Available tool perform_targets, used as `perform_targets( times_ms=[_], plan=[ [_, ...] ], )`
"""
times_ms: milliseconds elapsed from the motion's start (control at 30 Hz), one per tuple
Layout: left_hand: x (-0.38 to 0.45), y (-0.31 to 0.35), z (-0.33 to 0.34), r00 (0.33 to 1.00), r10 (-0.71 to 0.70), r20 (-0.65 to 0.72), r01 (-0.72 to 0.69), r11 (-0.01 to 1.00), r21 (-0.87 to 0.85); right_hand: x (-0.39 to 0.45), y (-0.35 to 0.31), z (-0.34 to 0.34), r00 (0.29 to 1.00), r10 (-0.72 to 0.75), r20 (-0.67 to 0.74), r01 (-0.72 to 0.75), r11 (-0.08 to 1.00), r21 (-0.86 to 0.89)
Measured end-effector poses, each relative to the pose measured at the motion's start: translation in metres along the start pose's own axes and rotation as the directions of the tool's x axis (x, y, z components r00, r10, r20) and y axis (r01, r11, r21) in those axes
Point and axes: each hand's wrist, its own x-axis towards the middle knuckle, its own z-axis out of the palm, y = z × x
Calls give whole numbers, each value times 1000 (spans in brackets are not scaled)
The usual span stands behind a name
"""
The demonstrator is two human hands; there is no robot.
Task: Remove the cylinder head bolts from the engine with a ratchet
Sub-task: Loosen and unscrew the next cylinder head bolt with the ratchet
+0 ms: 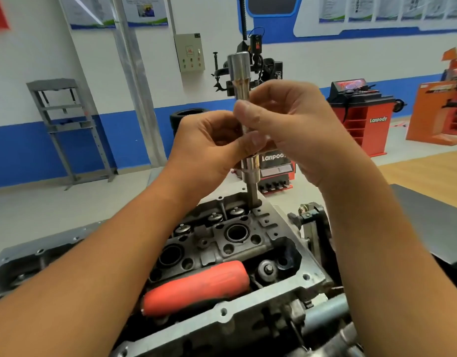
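Head view: both hands are raised over the engine and meet on a vertical metal extension bar point(244, 99) that stands upright from the far end of the cylinder head point(222, 243). The left hand point(209, 143) curls its fingers and thumb round the middle of the bar from the left; the right hand point(289, 124) pinches the same stretch from the right, thumb tip across the front of the shaft. Both grips are narrow and closed on the bar, and the two hands touch each other there. The bar's wider upper end shows above the hands, free of any handle. Below the hands a socket point(250, 168) is fitted on the bar, and its slimmer lower part runs down into a recess at the far edge of the head; the bolt itself is hidden inside that recess and cannot be made out. The cylinder head lies uncovered, with valve springs point(214, 217) in a row near the socket and round bores along the centre. A tool with a red handle point(196, 287) lies across the near part of the head, between the forearms, held by neither hand; its working end is out of sight. Beyond the engine, a red machine marked Lanpody point(363, 119) stands against the blue and white wall, well apart from the work.
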Motion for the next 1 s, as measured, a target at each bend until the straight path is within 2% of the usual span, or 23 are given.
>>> perform_targets(
  times_ms=[67, 133, 200, 300, 367, 467, 567, 667, 733, 767, 833, 1000],
  plan=[
    [-1, 3, 2, 997, 6, 75, -9, 999, 45, -2, -2, 4, 994, -60, -95, 56, 998, -38],
    [-1, 3, 1, 991, -48, 126, 43, 998, 41, -1, -2, 6, 985, -104, -138, 89, 990, -110],
    [-3, 4, -4, 988, -93, 121, 91, 996, 19, -1, -1, 6, 993, -80, -87, 70, 990, -120],
    [-6, 5, -10, 987, -124, 99, 119, 992, 51, -4, 0, 0, 1000, 7, 9, -7, 1000, 14],
    [-4, 11, -12, 984, -144, 108, 135, 987, 82, -6, -3, -3, 999, 20, 43, -22, 999, 38],
    [17, 30, -18, 943, -232, 238, 168, 951, 259, -6, -8, -9, 1000, -1, 16, 1, 1000, -14],
    [36, 44, -18, 894, -288, 344, 150, 915, 375, -6, -12, -11, 994, 1, -112, -5, 999, -43],
    [26, 31, -12, 918, -256, 301, 175, 946, 272, -9, -15, -4, 959, -54, -277, 36, 997, -71],
    [12, 14, -11, 940, -246, 236, 237, 969, 66, -11, -14, 2, 931, -95, -353, 59, 992, -111],
    [8, 7, -12, 946, -244, 212, 255, 967, -25, -11, -13, 5, 925, -97, -367, 59, 992, -114],
    [5, -1, -13, 956, -231, 178, 251, 963, -99, -10, -10, 8, 931, -80, -357, 51, 995, -90],
    [6, 1, -12, 960, -228, 160, 247, 963, -110, -8, -7, 7, 947, -79, -311, 74, 997, -26]
  ],
)
